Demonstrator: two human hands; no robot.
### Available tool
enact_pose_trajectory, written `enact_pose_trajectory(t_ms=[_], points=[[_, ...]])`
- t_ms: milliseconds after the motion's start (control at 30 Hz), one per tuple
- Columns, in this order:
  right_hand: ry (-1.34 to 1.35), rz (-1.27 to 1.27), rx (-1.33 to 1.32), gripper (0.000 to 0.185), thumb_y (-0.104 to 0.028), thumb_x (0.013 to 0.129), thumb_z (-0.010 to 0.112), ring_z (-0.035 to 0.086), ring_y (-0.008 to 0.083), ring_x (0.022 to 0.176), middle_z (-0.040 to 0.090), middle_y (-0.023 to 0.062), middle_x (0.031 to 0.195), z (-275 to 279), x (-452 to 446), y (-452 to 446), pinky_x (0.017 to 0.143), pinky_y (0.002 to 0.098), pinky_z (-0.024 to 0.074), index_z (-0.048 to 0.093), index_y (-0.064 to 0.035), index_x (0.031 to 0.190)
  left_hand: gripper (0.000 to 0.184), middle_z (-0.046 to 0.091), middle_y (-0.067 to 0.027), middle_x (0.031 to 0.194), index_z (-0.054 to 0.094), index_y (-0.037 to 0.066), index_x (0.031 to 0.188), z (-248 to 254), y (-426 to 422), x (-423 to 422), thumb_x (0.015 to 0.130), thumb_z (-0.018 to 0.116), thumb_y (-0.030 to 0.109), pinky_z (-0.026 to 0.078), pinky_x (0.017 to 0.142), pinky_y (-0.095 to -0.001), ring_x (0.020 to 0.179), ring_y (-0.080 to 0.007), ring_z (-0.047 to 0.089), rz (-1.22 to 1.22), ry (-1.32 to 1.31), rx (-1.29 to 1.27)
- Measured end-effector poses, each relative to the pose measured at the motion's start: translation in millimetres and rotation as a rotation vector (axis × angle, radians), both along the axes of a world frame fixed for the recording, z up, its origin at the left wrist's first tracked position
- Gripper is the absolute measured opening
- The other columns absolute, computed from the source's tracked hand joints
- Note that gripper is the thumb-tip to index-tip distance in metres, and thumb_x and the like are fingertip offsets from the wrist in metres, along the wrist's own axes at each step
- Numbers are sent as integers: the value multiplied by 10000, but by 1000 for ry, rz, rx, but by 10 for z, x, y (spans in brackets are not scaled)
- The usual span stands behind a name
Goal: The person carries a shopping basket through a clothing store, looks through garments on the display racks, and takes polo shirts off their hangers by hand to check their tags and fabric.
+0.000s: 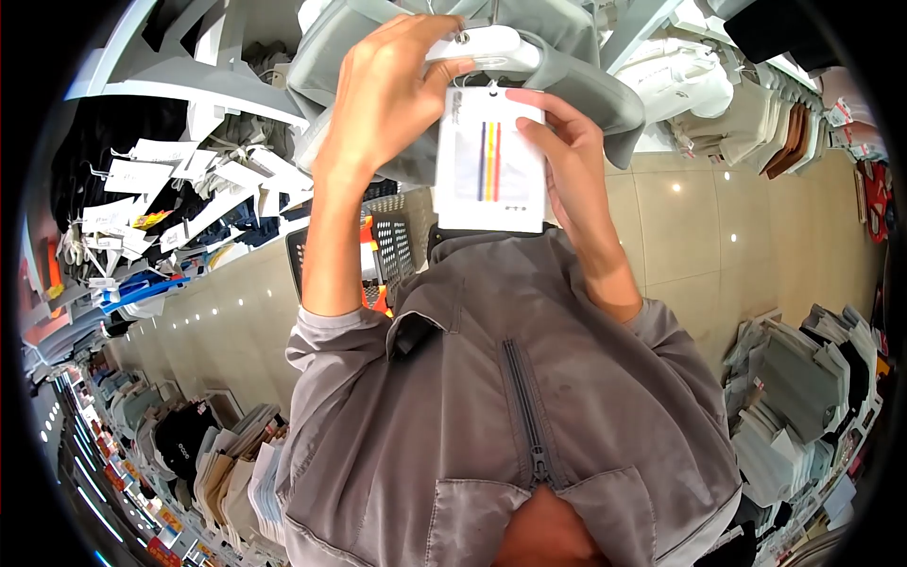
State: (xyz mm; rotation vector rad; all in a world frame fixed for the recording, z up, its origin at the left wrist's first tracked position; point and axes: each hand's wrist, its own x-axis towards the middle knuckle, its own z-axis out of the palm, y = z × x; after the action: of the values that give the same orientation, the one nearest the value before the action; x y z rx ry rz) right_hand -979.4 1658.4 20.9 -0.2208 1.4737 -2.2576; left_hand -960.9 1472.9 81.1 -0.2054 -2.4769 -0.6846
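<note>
Holding up a white rectangular hang tag (490, 161) in front of the chest, just below some grey clothing (609, 99). Looks smooth and flat, with dark blue, yellow and red stripes running side by side down the middle of the front. Bears sideways lettering by the upper left corner and a little print near the lower right, too small to read. Has a small hole close to the top edge, with a thin loop beside it. Gripping the tag near its upper right corner with the thumb and fingers of the right hand (572, 161). Pinching a white plastic piece (491, 45) with a round metal stud, right above the tag, between the thumb and fingers of the left hand (383, 104). Wearing a grey-brown zipped jacket (595, 387). Standing over a glossy beige tile floor (756, 227) dotted with reflected lights, near a dark perforated basket (402, 246). Facing racks of tagged garments (137, 180) on the left, and white, beige and brown clothes (784, 142) on the right. Showing more rows of clothing (231, 482) at the lower left and packed garments (803, 397) at the lower right.
</note>
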Motion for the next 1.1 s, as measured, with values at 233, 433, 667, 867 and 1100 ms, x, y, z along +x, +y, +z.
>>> enact_pose_trajectory(t_ms=[233,433,667,867,1100], points=[[-101,115,10,357,45,801,494,609,132,697,618,135,1014,91,-97,-72,500,249,524,586,73,1144,289,657,-154,935,644,-6,1004,-47,58,56,736,698,87,484,760,-381,851,-333,618,-11,-36,57],[42,252,37,500,112,731,441,619,108,762,627,116,1053,-25,-120,43,522,221,496,573,28,1206,302,658,-158,948,645,-8,1015,-6,29,105,734,699,89,485,764,-379,861,-334,618,22,-61,54],[755,37,342,498,97,741,546,588,137,696,609,80,878,-143,-73,-22,546,240,459,595,-81,1204,297,658,-160,957,646,-12,1012,-14,60,112,740,696,97,486,776,-379,877,-334,621,-14,-57,73],[610,98,332,404,36,811,589,485,44,666,587,0,824,-182,-88,63,529,188,386,618,-80,1197,294,658,-163,963,649,-10,1010,27,92,127,739,697,94,486,775,-381,880,-339,620,-18,-87,43],[791,-242,504,183,-62,815,672,439,119,490,575,43,627,-199,-81,12,467,243,347,702,-64,996,334,656,-186,933,643,-34,1018,29,115,146,743,741,129,496,727,-351,821,-318,642,-24,-64,15]])
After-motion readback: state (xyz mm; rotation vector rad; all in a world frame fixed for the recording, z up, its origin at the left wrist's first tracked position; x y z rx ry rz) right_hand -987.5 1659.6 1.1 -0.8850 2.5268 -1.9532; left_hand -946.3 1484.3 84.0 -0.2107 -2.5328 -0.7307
